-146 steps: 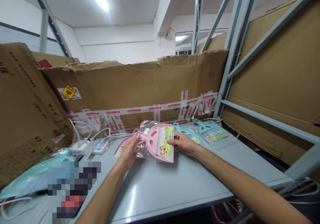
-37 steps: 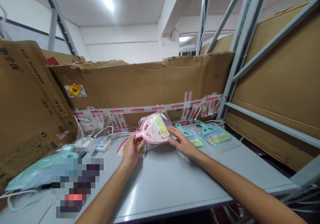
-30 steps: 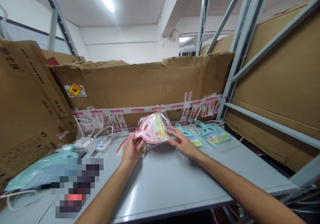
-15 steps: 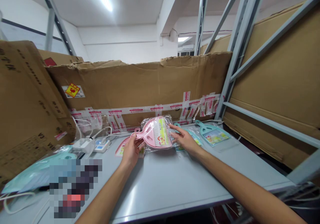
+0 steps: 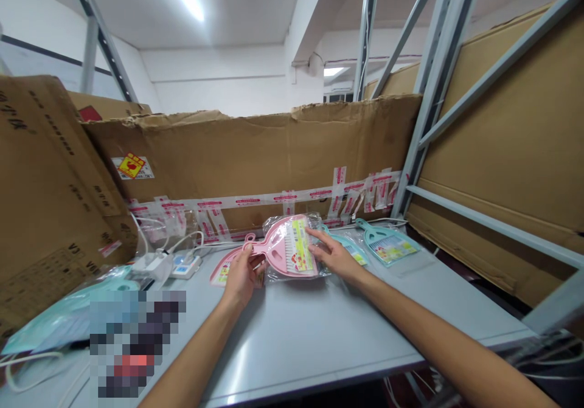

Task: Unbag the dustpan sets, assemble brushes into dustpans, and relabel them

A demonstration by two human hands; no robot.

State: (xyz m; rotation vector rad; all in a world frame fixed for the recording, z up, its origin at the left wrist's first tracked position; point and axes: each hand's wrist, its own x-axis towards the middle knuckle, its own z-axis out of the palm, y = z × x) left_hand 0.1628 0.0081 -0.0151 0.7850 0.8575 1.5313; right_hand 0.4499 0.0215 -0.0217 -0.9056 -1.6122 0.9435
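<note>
A pink dustpan with a white-bristled brush point(image 5: 283, 247), wrapped in clear plastic, is held above the grey table point(image 5: 292, 335). My left hand point(image 5: 244, 274) pinches its handle. Fingers of my right hand point(image 5: 333, 255) rest on the wrapped pan's right edge, partly over its label. Behind my left hand a second pink set point(image 5: 223, 269) lies on the table. Beyond my right hand is a teal set point(image 5: 353, 250), partly hidden, and another teal set point(image 5: 390, 247) lies farther right.
A teal packaged item point(image 5: 68, 314) lies at the left, near a white power strip point(image 5: 186, 265) with cables. A cardboard sheet point(image 5: 255, 159) stands along the back. Metal shelf posts point(image 5: 410, 159) and more cardboard rise on the right. A pixelated patch covers the front left.
The held pink set has shifted slightly right and its face has turned a little. The fingers of my right hand lie farther over its label edge.
</note>
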